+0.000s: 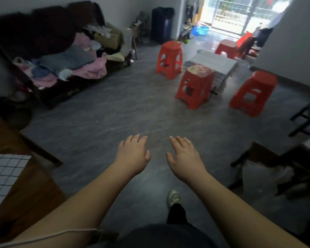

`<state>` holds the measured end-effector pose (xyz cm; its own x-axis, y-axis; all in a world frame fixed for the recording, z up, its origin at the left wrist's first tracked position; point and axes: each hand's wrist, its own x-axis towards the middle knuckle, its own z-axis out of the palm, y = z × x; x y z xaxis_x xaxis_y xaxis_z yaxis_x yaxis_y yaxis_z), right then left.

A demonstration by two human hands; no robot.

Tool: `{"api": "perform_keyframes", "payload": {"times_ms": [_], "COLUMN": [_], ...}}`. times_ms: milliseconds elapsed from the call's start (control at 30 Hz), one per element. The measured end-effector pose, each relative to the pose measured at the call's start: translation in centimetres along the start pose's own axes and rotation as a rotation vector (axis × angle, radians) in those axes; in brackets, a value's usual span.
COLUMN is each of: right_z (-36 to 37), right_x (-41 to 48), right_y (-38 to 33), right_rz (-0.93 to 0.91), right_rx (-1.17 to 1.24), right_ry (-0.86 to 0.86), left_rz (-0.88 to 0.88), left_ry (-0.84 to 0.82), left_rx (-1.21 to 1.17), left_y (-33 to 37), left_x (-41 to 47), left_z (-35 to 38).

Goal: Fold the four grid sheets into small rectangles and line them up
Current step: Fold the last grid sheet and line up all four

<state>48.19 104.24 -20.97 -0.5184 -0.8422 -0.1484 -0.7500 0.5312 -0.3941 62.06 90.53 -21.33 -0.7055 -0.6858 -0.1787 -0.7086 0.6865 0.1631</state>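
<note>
A white sheet with a dark grid [3, 176] lies on a brown wooden table [30, 190] at the left edge; only part of it shows and I cannot tell whether more sheets lie there. My left hand [133, 153] and my right hand [183, 154] are stretched out in front of me over the grey floor, palms down, fingers apart, holding nothing. Both hands are well to the right of the sheet and apart from it.
Several red plastic stools [195, 86] stand around a low white table [215, 61] ahead on the right. A sofa piled with clothes [66, 65] lines the left wall. Dark chair frames [276, 167] stand at my right. My shoe [173, 196] is on the floor below.
</note>
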Motion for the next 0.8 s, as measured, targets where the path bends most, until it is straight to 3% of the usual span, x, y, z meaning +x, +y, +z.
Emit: {"api": "perform_keyframes", "payload": {"times_ms": [200,367,800], "right_z": [-1.5,-2.1,8.0], "right_x": [14.5,22.8,29.4], "right_y": [-1.2,-5.8,-28.4], "right_rz": [-0.281,-0.492,-1.102], "right_rx": [-0.042,-0.076,-0.211], "right_ry": [-0.093,-0.216,-0.487], "left_rz": [-0.271,-0.544,-1.137], "left_ry": [0.085,0.095,0.283], "left_rx": [-0.035,-0.109,-0.371], "left_y": [-3.0,-7.0,-23.5], "left_x": [8.2,9.9,3.7], "left_z": [-2.6,-3.6,-2.2]}}
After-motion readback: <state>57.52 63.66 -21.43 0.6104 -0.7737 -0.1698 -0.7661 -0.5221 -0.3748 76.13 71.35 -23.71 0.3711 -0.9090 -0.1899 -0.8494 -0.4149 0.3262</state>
